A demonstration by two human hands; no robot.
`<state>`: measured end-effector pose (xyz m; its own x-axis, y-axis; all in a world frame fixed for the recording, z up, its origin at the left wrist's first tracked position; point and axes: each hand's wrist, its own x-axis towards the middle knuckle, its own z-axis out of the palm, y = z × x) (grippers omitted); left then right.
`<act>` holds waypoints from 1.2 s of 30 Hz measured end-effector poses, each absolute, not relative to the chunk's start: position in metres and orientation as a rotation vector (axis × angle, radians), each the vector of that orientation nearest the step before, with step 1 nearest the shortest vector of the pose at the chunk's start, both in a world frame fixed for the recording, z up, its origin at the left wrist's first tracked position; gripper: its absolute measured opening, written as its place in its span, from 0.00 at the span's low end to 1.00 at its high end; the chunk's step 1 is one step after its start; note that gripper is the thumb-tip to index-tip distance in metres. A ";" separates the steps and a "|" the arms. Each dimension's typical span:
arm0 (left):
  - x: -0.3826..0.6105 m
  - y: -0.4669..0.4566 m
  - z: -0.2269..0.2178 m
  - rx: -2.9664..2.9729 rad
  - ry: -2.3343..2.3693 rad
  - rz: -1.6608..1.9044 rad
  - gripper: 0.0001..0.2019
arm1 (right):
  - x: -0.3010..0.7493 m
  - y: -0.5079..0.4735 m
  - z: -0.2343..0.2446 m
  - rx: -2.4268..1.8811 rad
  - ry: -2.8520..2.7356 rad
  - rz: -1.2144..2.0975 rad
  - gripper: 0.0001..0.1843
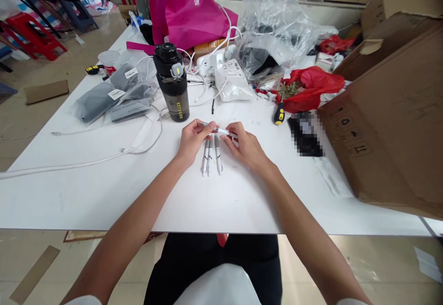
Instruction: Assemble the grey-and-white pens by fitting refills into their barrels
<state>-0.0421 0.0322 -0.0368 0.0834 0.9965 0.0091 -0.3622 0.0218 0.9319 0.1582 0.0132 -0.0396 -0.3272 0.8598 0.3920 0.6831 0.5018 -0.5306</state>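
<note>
Between my two hands is a white and grey pen (221, 131), held roughly level just above the table. My left hand (194, 140) pinches its left end between thumb and fingers. At the other end, my right hand (243, 142) is closed on the pen's grey part. Below the hands, three similar pens lie on the white table: a left pen (205, 158) and a middle pen (209, 158) close side by side, and a right pen (218, 156) a little apart. A small thin black piece (212, 106) lies beyond my hands.
A black drink bottle (172, 83) stands beyond my left hand. Bagged dark items (100, 101) and white cables (104, 161) lie at left. At right are a yellow-black screwdriver (278, 114), a red plastic bag (313, 86) and a large cardboard box (391, 120). A magenta bag (190, 14) stands behind.
</note>
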 end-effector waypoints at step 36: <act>-0.051 0.042 -0.033 0.744 0.897 1.429 0.26 | 0.170 0.017 -0.031 -1.241 -2.115 0.099 0.18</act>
<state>-0.0507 0.0416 -0.0334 -0.0627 0.9955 -0.0712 -0.4972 0.0307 0.8671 0.1703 0.0166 -0.0312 -0.3197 0.7982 0.5105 0.7469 0.5438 -0.3826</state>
